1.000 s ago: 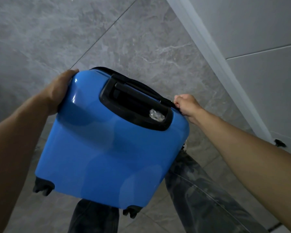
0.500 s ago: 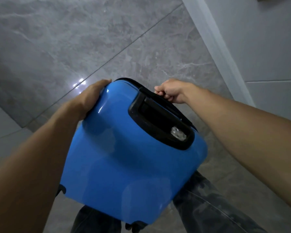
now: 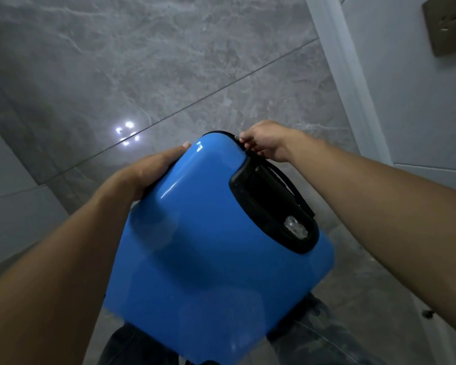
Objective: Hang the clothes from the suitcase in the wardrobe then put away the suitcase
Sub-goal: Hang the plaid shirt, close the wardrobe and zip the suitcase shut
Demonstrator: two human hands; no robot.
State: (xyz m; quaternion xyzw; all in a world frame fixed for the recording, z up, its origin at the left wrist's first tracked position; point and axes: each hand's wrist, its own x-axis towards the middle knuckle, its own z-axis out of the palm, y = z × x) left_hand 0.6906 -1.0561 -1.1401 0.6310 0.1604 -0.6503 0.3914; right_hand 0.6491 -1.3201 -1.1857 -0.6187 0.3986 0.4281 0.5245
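Blue suitcase [image 3: 208,246] is being steadied — left hand [image 3: 153,167] pressing flat fingers on its side, right hand [image 3: 263,142] pinching its zip pull [image 3: 237,137] — stowing seemingly not yet done.

The suitcase [image 3: 208,259] is finished in a plain, glossy bright blue, with pale highlights streaked near its far left corner. A black handle recess [image 3: 271,214] is set into its right side, and a black zip band [image 3: 217,133] is traced round its far edge, where a small silver zip pull [image 3: 237,137] is seen. A clear wrapper [image 3: 295,228] with whitish glints is lodged in the recess. The floor [image 3: 142,61] is laid in grey tiles veined in paler grey like marble and divided by dark joint lines. White light spots [image 3: 127,133] are mirrored on it at the left. The skirting [image 3: 348,75] and wall [image 3: 419,114] at the right are coloured off-white. A bronze-brown socket plate [image 3: 448,25] is fixed at the far right. The trousers [image 3: 313,335], nearest, are mottled dark grey.
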